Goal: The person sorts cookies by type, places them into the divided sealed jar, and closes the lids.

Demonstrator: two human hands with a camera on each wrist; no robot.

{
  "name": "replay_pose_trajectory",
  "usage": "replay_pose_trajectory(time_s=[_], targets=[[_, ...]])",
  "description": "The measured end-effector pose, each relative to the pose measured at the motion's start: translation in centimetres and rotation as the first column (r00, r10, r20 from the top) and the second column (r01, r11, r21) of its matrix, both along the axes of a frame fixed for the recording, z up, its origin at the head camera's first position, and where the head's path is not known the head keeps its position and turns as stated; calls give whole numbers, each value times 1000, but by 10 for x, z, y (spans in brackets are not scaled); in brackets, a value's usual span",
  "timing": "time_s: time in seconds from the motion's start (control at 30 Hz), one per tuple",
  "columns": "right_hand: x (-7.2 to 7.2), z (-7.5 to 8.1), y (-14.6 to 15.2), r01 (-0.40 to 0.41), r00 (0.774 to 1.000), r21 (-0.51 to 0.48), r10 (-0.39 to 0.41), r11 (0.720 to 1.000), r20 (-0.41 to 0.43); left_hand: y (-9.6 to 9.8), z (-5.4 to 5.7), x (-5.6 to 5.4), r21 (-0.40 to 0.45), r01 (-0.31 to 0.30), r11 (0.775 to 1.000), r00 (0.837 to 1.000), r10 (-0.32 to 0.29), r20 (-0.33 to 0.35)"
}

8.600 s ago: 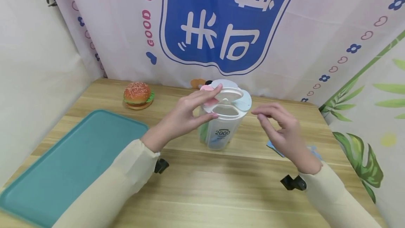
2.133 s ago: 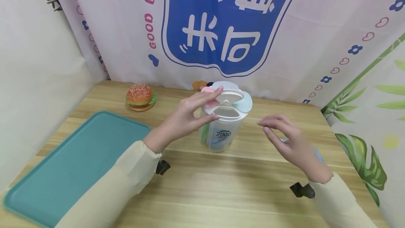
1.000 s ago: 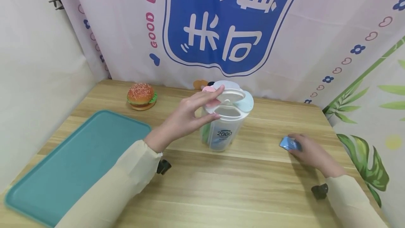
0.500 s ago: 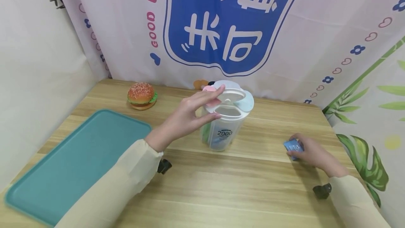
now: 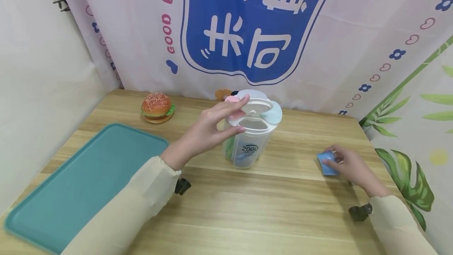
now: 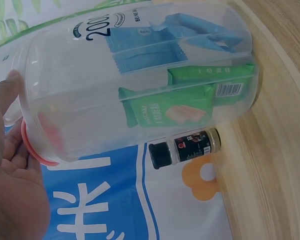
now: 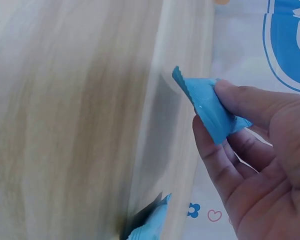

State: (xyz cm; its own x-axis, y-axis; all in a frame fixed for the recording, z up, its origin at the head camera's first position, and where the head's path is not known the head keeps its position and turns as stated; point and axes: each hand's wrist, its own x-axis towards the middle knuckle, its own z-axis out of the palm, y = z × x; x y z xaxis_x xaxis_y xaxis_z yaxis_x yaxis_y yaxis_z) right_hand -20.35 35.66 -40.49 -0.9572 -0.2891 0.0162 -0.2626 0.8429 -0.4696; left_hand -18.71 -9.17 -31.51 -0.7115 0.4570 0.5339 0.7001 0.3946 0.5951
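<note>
A clear plastic storage container (image 5: pixel 250 150) with a multi-flap lid stands upright on the wooden table, one flap (image 5: pixel 257 106) raised over its opening. My left hand (image 5: pixel 209 131) holds the lid, thumb at the near side and fingers over the top. Through the wall, the left wrist view shows blue snack packets (image 6: pixel 147 47) and green ones (image 6: pixel 172 106) in separate compartments. Over the table at right, my right hand (image 5: pixel 354 168) pinches a small blue snack packet (image 7: pixel 210 107) between thumb and fingers. A second blue packet (image 7: pixel 152 222) lies below, partly cut off.
At left lies a teal tray (image 5: pixel 83 184), with a toy hamburger (image 5: pixel 157 107) behind it. A small black-capped seasoning bottle (image 6: pixel 187 147) stands behind the container. A printed cloth (image 5: pixel 141 26) hangs along the table's back edge.
My right hand has moved from beside the container to the right, picked up a blue snack packet and turned it in its fingers. The left hand has stayed on the lid.
</note>
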Motion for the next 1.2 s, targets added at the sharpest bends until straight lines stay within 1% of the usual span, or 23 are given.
replay_pose_trajectory(time_s=[0.13, 0.27, 0.43, 0.5, 0.6, 0.67, 0.77, 0.9, 1.0, 1.1, 1.2], targets=[[0, 4, -3, -5, 1000, -22, 5, 1000, -3, 0, 0, 0, 6, 4, 1000, 1000, -4, -3], [1, 9, -7, -22, 999, -51, 20, 998, -25, 0, 0, 0, 4, 4, 1000, 1000, -4, -1], [3, 18, -16, -12, 998, -81, 7, 997, -60, 0, 0, 0, 4, 1, 1000, 1000, -1, 7], [3, 24, -22, -6, 997, -113, -3, 994, -83, 0, 0, 0, 3, 3, 1000, 1000, -3, 4], [4, 32, -33, -15, 990, -190, -11, 982, -137, 0, 0, 0, 3, 5, 1000, 1000, -5, -8], [4, 38, -41, -44, 983, -252, -4, 967, -185, 0, 0, 0, 4, 6, 1000, 1000, -5, -15], [5, 50, -54, -91, 967, -340, 1, 936, -256, 0, 0, 0, 3, 3, 1000, 1000, -3, -20], [9, 70, -70, -164, 939, -434, 6, 886, -344, 2, 0, -1, 2, 3, 1000, 1000, -3, -16], [13, 82, -80, -240, 910, -460, 33, 855, -413, 2, 1, -1, 6, 7, 1000, 1000, -7, -7], [18, 96, -92, -292, 886, -473, 50, 831, -461, 1, 0, -1, 15, 10, 1000, 1000, -10, 0], [21, 110, -107, -315, 875, -493, 47, 811, -482, 1, -1, 0, 17, 5, 1000, 1000, -5, 2]])
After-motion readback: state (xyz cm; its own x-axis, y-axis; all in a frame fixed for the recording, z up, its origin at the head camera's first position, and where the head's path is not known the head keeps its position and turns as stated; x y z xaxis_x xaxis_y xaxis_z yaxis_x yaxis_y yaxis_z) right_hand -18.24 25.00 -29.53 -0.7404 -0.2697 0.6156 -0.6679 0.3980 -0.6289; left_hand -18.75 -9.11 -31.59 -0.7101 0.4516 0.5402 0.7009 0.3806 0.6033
